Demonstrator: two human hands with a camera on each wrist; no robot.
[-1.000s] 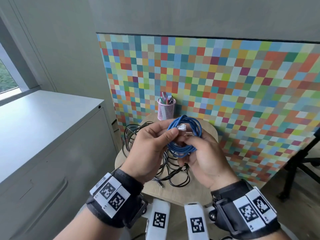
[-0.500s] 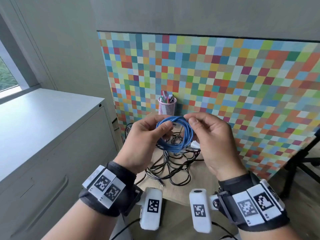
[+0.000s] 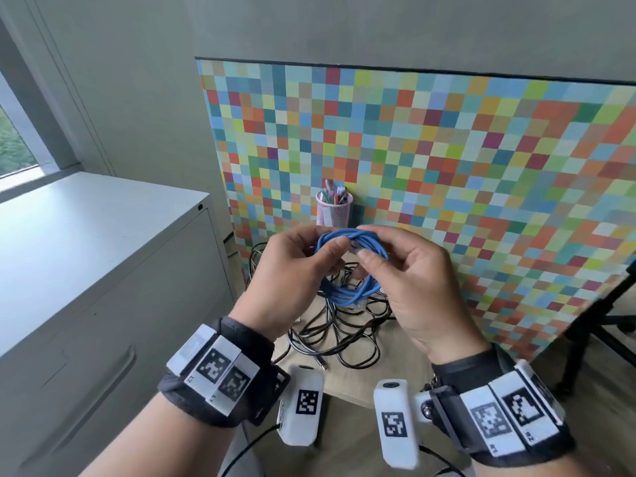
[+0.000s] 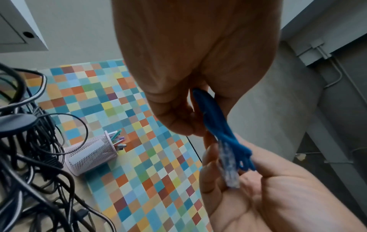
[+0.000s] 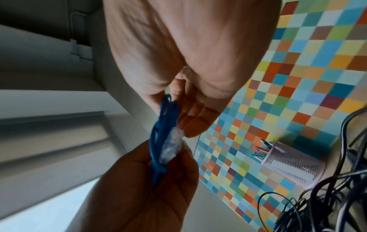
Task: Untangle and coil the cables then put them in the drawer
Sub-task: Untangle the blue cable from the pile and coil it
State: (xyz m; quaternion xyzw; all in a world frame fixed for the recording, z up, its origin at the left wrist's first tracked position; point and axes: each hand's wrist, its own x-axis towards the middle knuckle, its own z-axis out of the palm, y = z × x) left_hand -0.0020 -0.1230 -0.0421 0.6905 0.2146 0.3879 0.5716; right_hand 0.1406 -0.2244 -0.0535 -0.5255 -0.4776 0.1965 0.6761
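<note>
A coiled blue cable [image 3: 354,294] hangs in the air between my two hands above a small round table [image 3: 406,370]. My left hand [image 3: 292,280] pinches the coil's left side between thumb and fingers. My right hand [image 3: 413,287] pinches the coil's top right, at its clear plug [image 4: 230,169]. The blue cable [image 5: 160,141] and its clear plug [image 5: 170,147] also show in the right wrist view, edge on between both palms. A tangle of black cables [image 3: 337,332] lies on the table under the coil.
A pink mesh pen cup [image 3: 334,210] stands at the table's back, against a multicoloured checkered panel [image 3: 481,201]. A grey cabinet [image 3: 103,304] with drawer fronts stands to the left. A black stand leg [image 3: 592,335] is at the right.
Both hands lifted the blue coil off the table area and spread it into a wider loop. The right hand shifted from under the coil to its top right, at the plug.
</note>
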